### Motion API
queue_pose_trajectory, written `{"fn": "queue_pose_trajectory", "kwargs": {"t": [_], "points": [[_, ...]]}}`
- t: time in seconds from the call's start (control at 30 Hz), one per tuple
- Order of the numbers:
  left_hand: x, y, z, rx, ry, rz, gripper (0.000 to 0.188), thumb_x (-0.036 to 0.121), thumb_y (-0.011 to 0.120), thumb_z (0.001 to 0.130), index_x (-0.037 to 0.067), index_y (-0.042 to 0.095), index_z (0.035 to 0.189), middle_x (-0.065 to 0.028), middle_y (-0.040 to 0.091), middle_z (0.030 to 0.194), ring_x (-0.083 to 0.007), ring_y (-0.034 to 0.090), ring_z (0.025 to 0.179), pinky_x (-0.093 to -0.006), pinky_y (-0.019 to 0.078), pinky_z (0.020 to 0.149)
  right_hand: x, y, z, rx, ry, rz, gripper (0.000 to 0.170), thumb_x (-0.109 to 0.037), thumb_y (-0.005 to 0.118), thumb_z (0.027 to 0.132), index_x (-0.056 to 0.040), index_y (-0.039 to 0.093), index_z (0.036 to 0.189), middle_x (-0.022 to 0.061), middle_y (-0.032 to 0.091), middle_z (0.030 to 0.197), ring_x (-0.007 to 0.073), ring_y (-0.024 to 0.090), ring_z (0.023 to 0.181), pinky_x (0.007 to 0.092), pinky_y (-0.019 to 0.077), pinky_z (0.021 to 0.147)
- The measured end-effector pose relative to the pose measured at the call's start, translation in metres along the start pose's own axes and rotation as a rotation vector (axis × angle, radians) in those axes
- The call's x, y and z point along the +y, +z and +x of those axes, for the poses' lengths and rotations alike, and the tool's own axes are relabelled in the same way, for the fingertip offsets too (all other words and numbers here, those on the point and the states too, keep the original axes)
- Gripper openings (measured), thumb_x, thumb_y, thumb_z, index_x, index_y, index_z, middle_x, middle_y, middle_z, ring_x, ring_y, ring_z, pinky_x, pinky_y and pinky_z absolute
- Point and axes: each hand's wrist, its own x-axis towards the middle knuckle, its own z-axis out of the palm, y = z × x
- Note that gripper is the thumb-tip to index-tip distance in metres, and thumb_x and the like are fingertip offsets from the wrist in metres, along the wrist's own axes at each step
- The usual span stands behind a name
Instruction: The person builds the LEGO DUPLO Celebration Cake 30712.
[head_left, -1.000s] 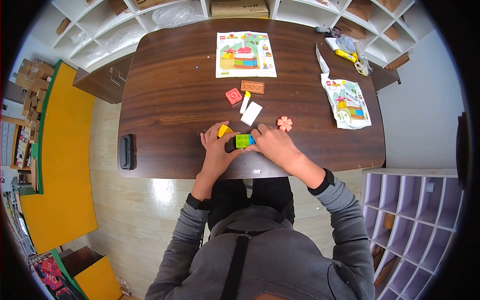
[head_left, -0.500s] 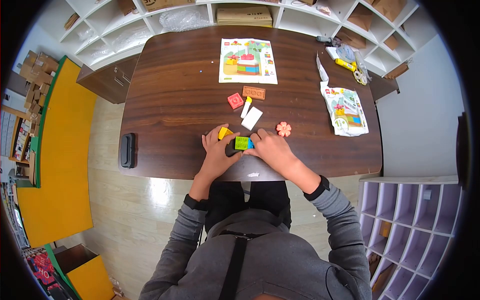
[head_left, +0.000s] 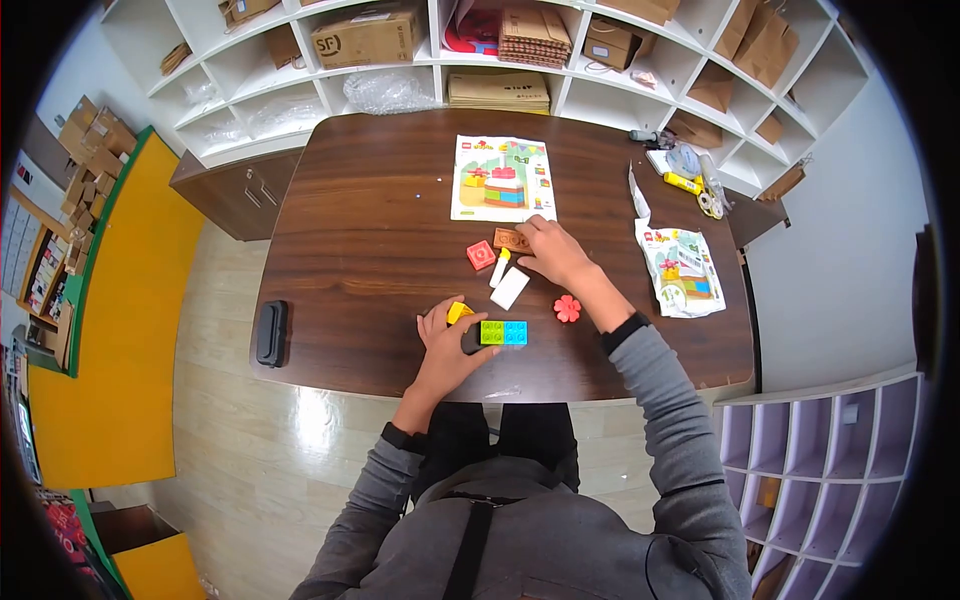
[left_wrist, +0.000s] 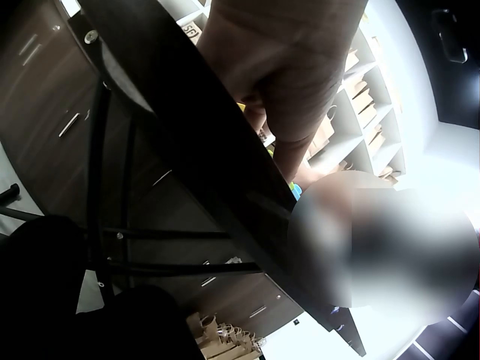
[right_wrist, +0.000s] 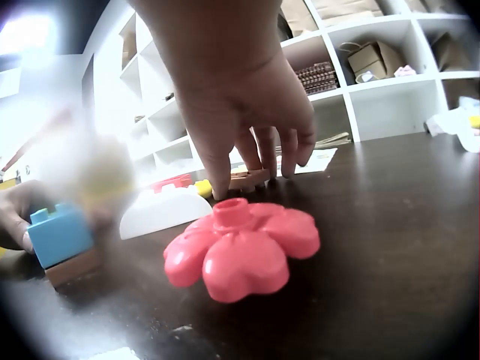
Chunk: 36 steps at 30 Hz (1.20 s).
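Observation:
My left hand (head_left: 447, 350) grips the green brick (head_left: 492, 332) between thumb and index finger, its other fingers by a yellow piece (head_left: 459, 312). Against the green brick sits a blue brick (head_left: 516, 333); in the right wrist view the blue brick (right_wrist: 61, 235) rests on a brown one (right_wrist: 73, 268). Farther up the table, my right hand (head_left: 560, 254) has thumb and fingers around another brown brick (head_left: 508, 239), which shows between them in the right wrist view. Beside it lie a red brick (head_left: 480, 255), a candle piece (head_left: 500, 270) and a white piece (head_left: 510, 288).
A pink-red flower (head_left: 567, 309) lies right of the bricks. The printed sheet (head_left: 502, 180) is at the back, a printed bag (head_left: 682, 272) at the right. Tape and a yellow tube (head_left: 682, 183) stand at the back right corner, a black case (head_left: 271, 333) at the left edge.
My right hand has left the blue brick and moved forward to the loose brown brick. My left hand stays at the green brick. The head view has tilted up, showing more shelves.

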Motion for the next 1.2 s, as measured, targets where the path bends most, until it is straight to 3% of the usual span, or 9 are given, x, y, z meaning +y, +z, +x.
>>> {"fn": "queue_pose_trajectory", "kwargs": {"t": [0.23, 0.3, 0.33, 0.43, 0.5, 0.57, 0.7, 0.87, 1.2], "points": [[-0.002, 0.002, -0.001, 0.025, 0.016, -0.005, 0.051, 0.036, 0.079, 0.068, 0.019, 0.063, 0.113, -0.0162, 0.033, 0.136, -0.0363, 0.025, 0.130, -0.0594, 0.0061, 0.107, 0.005, 0.004, -0.002, 0.024, 0.102, -0.008, 0.035, -0.017, 0.074, 0.073, -0.0016, 0.058, 0.099, 0.0126, 0.061, 0.099, 0.0314, 0.059, 0.096, 0.0416, 0.0483, 0.083], [0.002, -0.001, -0.001, 0.044, 0.014, -0.015, 0.053, 0.037, 0.079, 0.067, 0.021, 0.062, 0.115, -0.0179, 0.030, 0.138, -0.0372, 0.023, 0.132, -0.0603, 0.0060, 0.106, -0.002, -0.017, -0.010, 0.089, 0.253, 0.272, 0.032, -0.012, 0.075, 0.071, -0.0002, 0.056, 0.094, 0.0166, 0.063, 0.089, 0.0336, 0.062, 0.086, 0.0430, 0.0499, 0.076], [0.002, -0.001, -0.001, 0.051, 0.015, 0.019, 0.057, 0.038, 0.079, 0.067, 0.022, 0.061, 0.119, -0.0184, 0.029, 0.139, -0.0374, 0.026, 0.131, -0.0599, 0.0083, 0.107, -0.003, -0.023, -0.017, 0.153, 0.173, 0.298, 0.035, -0.009, 0.075, 0.073, -0.0001, 0.049, 0.094, 0.0204, 0.063, 0.082, 0.0368, 0.064, 0.079, 0.0437, 0.0502, 0.069], [0.002, 0.000, -0.001, 0.107, -0.002, -0.046, 0.062, 0.038, 0.081, 0.065, 0.020, 0.059, 0.120, -0.0187, 0.028, 0.140, -0.0381, 0.026, 0.131, -0.0610, 0.0097, 0.107, -0.030, -0.054, -0.039, -0.043, 0.402, 0.647, 0.041, -0.011, 0.072, 0.078, -0.0024, 0.040, 0.103, 0.0198, 0.062, 0.079, 0.0374, 0.063, 0.079, 0.0373, 0.0492, 0.067], [0.004, -0.002, -0.001, 0.099, -0.019, -0.054, 0.066, 0.038, 0.082, 0.063, 0.019, 0.058, 0.122, -0.0190, 0.028, 0.141, -0.0384, 0.027, 0.132, -0.0605, 0.0106, 0.107, -0.046, -0.055, -0.054, -0.136, 0.429, 0.619, 0.039, -0.012, 0.067, 0.083, -0.0040, 0.035, 0.104, 0.0215, 0.060, 0.080, 0.0397, 0.061, 0.080, 0.0375, 0.0486, 0.065], [0.004, -0.003, -0.001, 0.119, -0.024, -0.071, 0.067, 0.038, 0.083, 0.063, 0.019, 0.059, 0.122, -0.0184, 0.028, 0.142, -0.0380, 0.027, 0.132, -0.0597, 0.0107, 0.107, -0.055, -0.040, -0.068, -0.005, 0.163, 0.530, 0.032, -0.012, 0.062, 0.087, -0.0038, 0.037, 0.106, 0.0213, 0.060, 0.083, 0.0409, 0.060, 0.081, 0.0390, 0.0481, 0.067], [0.000, -0.004, -0.002, 0.102, -0.016, -0.089, 0.055, 0.034, 0.082, 0.064, 0.018, 0.064, 0.114, -0.0156, 0.030, 0.143, -0.0351, 0.028, 0.133, -0.0567, 0.0111, 0.109, -0.066, -0.025, -0.078, -0.046, 0.014, 0.456, 0.029, -0.019, 0.056, 0.091, -0.0009, 0.045, 0.111, 0.0234, 0.060, 0.102, 0.0396, 0.058, 0.096, 0.0433, 0.0465, 0.077], [0.000, -0.006, -0.002, 0.108, 0.007, -0.081, 0.047, 0.030, 0.081, 0.066, 0.015, 0.068, 0.108, -0.0146, 0.035, 0.140, -0.0333, 0.030, 0.131, -0.0515, 0.0163, 0.108, -0.078, -0.014, -0.090, -0.020, -0.040, 0.340, 0.035, -0.029, 0.058, 0.089, -0.0018, 0.050, 0.110, 0.0172, 0.050, 0.097, 0.0377, 0.055, 0.087, 0.0429, 0.0446, 0.076], [-0.003, -0.003, -0.003, 0.151, 0.054, -0.098, 0.043, 0.025, 0.081, 0.066, 0.012, 0.069, 0.105, -0.0144, 0.039, 0.138, -0.0321, 0.035, 0.125, -0.0433, 0.0229, 0.106, -0.090, -0.004, -0.097, 0.107, -0.127, 0.048, 0.037, -0.028, 0.063, 0.083, -0.0024, 0.054, 0.108, 0.0119, 0.051, 0.098, 0.0275, 0.051, 0.090, 0.0383, 0.0438, 0.080]]}}
